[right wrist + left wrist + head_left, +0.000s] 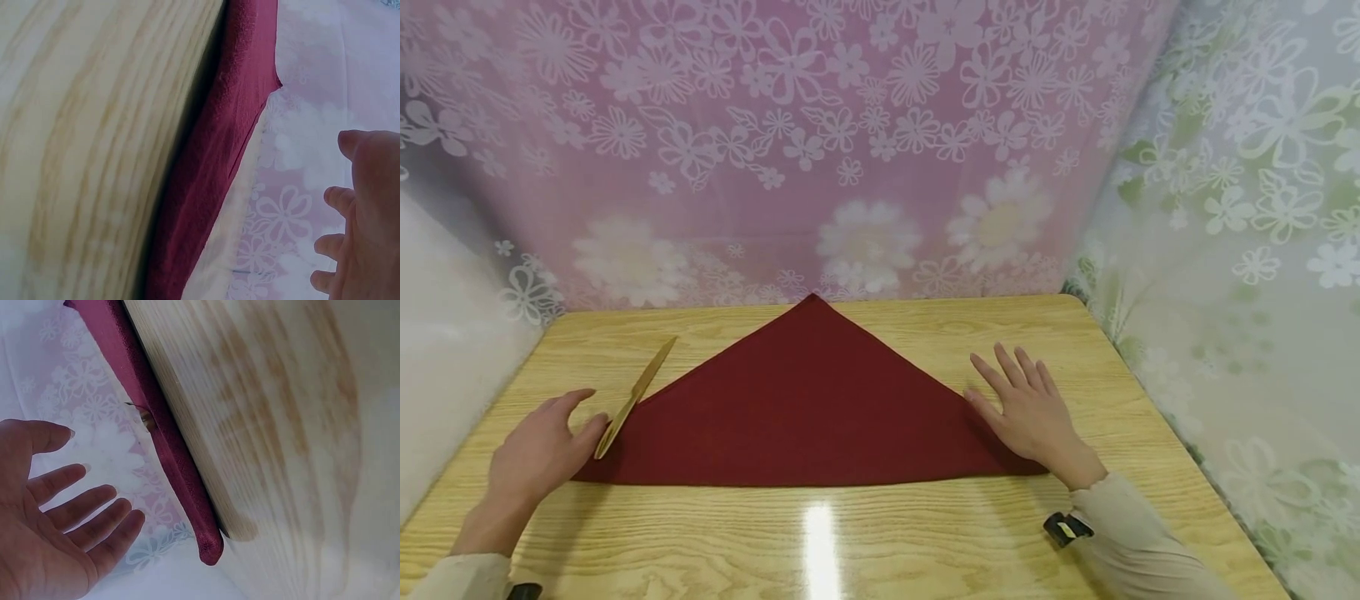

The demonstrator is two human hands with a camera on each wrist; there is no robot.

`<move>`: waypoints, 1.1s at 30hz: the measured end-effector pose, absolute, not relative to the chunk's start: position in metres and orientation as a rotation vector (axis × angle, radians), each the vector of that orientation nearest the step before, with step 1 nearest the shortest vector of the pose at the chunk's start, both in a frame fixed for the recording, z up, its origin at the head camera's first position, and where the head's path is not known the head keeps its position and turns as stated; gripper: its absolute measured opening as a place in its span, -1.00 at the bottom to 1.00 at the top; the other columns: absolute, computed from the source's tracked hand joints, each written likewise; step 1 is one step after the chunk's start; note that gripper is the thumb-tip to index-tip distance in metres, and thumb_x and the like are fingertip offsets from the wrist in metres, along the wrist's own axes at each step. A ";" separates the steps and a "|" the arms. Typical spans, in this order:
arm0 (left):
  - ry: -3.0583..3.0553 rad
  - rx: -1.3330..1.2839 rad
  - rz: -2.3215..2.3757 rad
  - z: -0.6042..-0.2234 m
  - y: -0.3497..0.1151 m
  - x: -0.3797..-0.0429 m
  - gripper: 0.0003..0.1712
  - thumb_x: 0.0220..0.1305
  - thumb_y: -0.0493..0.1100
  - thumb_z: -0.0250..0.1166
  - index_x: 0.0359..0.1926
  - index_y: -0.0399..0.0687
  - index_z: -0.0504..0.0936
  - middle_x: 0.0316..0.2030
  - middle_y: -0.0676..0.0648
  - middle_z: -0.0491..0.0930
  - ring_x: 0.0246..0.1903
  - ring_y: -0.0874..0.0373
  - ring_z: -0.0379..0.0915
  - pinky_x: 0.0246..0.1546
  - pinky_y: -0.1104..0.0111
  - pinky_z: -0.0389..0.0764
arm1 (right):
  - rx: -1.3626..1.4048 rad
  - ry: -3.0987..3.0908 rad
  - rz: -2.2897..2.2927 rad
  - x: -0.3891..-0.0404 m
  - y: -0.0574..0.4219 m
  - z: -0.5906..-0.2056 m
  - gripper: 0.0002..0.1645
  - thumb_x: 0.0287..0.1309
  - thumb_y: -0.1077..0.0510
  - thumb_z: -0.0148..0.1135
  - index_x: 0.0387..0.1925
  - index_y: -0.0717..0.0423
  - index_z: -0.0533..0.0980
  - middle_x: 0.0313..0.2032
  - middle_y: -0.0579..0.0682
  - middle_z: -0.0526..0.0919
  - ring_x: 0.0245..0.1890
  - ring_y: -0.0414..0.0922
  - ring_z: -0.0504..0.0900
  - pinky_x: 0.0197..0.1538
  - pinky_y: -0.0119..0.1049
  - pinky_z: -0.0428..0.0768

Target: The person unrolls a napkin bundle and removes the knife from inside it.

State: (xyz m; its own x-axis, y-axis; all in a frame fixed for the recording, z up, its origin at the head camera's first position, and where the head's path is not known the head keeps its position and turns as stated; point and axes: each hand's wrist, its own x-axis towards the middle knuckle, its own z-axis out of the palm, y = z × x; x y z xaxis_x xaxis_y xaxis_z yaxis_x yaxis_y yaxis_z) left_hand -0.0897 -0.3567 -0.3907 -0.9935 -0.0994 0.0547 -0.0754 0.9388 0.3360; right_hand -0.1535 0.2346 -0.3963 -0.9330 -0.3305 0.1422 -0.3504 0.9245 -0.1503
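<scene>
A dark red cloth napkin (pixel 820 408) lies folded in a triangle on the wooden table, its peak at the far edge and its long side toward me. A gold table knife (pixel 638 390) lies slantwise over its left part, the blade pointing away and the handle on the cloth. My left hand (pixel 542 446) is just left of that handle, fingers apart and slightly bent, holding nothing. In the left wrist view the fingers are spread above the napkin's level. Over the napkin's right corner hovers my right hand (pixel 1033 417), its fingers spread and nothing in them.
The wood-grain table (pixel 715 533) reaches back to a pink flowered curtain (pixel 820 192). A pale flowered curtain (pixel 1240 275) hangs along the right side, and a white one (pixel 445 333) stands on the left. A dark wrist strap (pixel 1066 528) sits at my right cuff.
</scene>
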 end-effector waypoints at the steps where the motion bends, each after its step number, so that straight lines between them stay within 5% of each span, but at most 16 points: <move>1: -3.021 0.138 -0.524 -0.391 -0.357 -0.090 -0.34 0.38 0.14 0.05 0.27 -0.26 0.36 0.10 -0.54 0.35 -0.03 -0.49 0.32 -0.43 -0.15 0.46 | 0.528 -2.972 0.258 -0.153 0.234 -0.397 -0.23 0.35 -0.36 -0.18 0.46 -0.15 0.14 0.45 0.16 -0.01 0.43 0.20 -0.16 0.36 0.22 -0.17; 33: -3.021 0.090 -0.588 -0.403 -0.352 -0.101 -0.37 0.35 0.05 0.14 0.14 -0.45 0.39 -0.11 -0.43 0.52 -0.16 -0.30 0.50 -0.36 -0.07 0.50 | 0.598 -2.980 0.195 -0.156 0.215 -0.409 -0.23 0.34 -0.35 -0.13 0.46 -0.13 0.16 0.43 0.17 0.05 0.40 0.23 -0.04 0.35 0.21 -0.08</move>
State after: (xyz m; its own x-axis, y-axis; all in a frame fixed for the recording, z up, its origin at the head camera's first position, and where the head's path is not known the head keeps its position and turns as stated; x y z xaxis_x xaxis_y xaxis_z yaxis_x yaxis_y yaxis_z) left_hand -0.1010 -0.3521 -0.4027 -0.9963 -0.0693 0.0506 -0.0453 0.9253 0.3765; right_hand -0.1561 0.2151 -0.4093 -0.9185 -0.3769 0.1194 -0.3893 0.9150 -0.1063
